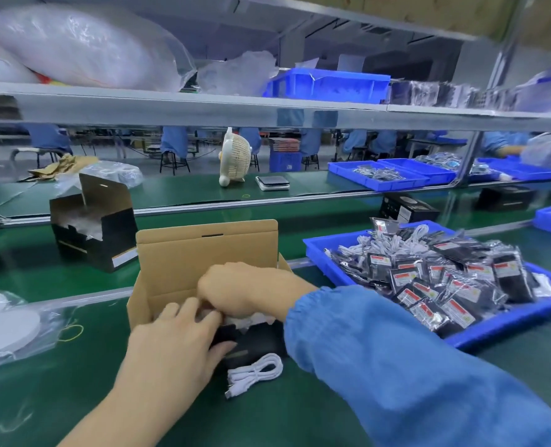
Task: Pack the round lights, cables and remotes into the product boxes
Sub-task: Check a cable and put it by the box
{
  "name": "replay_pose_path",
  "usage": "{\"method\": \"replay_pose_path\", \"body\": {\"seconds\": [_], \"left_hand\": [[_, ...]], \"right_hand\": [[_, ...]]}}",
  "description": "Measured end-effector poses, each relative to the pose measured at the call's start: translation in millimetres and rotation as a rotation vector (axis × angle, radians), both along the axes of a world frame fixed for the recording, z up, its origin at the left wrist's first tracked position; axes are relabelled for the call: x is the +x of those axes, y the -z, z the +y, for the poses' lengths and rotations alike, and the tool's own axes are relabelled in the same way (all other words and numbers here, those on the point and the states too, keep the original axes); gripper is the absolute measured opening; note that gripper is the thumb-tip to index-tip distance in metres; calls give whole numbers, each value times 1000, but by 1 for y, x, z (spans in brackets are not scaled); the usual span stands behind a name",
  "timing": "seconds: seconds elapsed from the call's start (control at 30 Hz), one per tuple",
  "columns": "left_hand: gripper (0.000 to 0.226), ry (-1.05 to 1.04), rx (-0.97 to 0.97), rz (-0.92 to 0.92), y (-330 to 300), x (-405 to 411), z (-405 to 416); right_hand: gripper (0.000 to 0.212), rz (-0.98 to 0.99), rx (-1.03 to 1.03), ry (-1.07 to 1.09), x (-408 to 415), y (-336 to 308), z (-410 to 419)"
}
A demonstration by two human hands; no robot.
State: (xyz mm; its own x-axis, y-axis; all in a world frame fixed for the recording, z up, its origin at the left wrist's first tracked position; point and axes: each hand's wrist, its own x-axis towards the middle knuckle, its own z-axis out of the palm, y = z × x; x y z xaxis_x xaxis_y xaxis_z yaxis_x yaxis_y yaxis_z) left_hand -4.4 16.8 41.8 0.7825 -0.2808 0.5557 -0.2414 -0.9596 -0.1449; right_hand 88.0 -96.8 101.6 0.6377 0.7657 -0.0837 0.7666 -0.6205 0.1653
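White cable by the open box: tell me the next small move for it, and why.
Probably the right hand should come out of the open box, pick up the white cable and drop it in. Both hands are busy inside the box now, the left hand pressing at its near edge, while the coiled cable lies unpacked on the green mat just in front.

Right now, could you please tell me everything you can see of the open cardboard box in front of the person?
The cardboard box is plain brown corrugated card, open at the top, its lid flap standing upright at the back with a dark slot near its top edge. It sits on the green bench, left of the blue tray. Both hands reach into it: the left hand from the near side, the right hand from the right, over white wrapping and something black inside. A coiled white cable lies on the bench just in front.
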Motion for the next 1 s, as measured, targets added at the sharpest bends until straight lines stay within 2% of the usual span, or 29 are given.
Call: {"method": "replay_pose_path", "body": {"seconds": [0.07,0.1,0.13,0.17,0.2,0.27,0.3,0.37,0.43,0.5,0.57,0.67,0.77,0.8,0.87,0.93,0.97,1.0], "left_hand": [[41,0,-38,-17,0,1,8],[42,8,-56,-15,1,2,11],[38,8,-74,-4,2,1,11],[36,7,-86,16,5,0,11],[37,13,-90,31,7,-2,9],[31,28,-86,13,10,-3,9],[31,28,-84,22,10,-4,9],[42,37,-77,51,10,-3,10],[44,29,-78,64,10,-2,11],[42,30,-80,72,11,-1,11],[40,37,-90,81,11,-2,10],[39,49,-90,86,11,-3,12],[38,44,-80,108,13,-3,13],[38,41,-79,115,12,-4,13],[39,31,-69,139,11,-4,12],[39,34,-65,140,11,-2,10],[40,33,-64,144,11,-2,9],[39,35,-59,152,11,-1,9]], "right_hand": [[23,52,379,-22,4,-20,-37],[20,-6,626,37,13,-29,-68],[19,-93,787,159,25,-36,-104],[24,-170,790,334,36,-39,-144],[34,-181,614,533,46,-39,-182],[56,29,182,850,59,-18,-239],[60,137,68,906,61,-3,-259],[55,166,156,910,63,17,-284],[49,60,238,830,66,20,-295],[50,42,95,754,67,18,-292],[54,121,43,732,69,18,-287],[70,357,152,744,68,13,-279],[80,360,109,779,66,8,-268],[73,333,63,776,64,4,-266],[44,205,-29,754,61,-14,-263],[23,-46,-77,725,50,-42,-259],[18,-165,-3,668,42,-57,-254],[20,-239,161,598,30,-71,-245]]}}
